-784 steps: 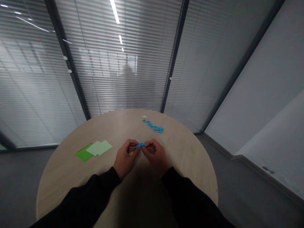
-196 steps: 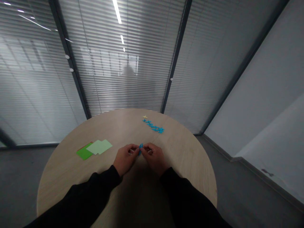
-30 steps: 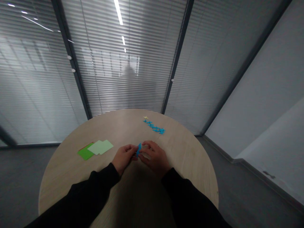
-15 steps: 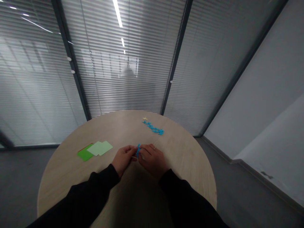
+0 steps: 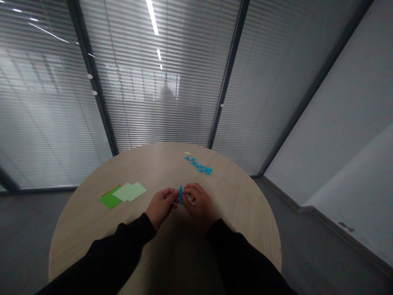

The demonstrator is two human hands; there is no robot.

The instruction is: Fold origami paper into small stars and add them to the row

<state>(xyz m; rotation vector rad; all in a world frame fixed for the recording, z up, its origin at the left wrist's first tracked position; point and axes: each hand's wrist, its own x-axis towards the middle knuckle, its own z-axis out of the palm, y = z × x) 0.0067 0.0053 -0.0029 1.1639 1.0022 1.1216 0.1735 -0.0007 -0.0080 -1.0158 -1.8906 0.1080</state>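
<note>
Between my two hands stands a small blue origami figure, crane-like with narrow pointed ends, held just above the near middle of the table. My left hand pinches its left side between thumb and fingers. From the other side, my right hand grips it with thumb and forefinger, the other fingers curled. A thin pale strip shows under the left fingertips; what it is, I cannot make out. Farther off, a row of small blue origami figures runs diagonally, with a yellow origami figure at its far end.
Left of my hands, light green paper squares overlap a brighter green paper stack with a reddish edge. Everything lies on a round wooden table. Behind it stands a glass partition with blinds; a white wall rises at the right.
The blue figure has turned from a curved side view to a straighter, narrow upright shape. My right fingers have shifted and opened a little around it. My left hand has hardly moved.
</note>
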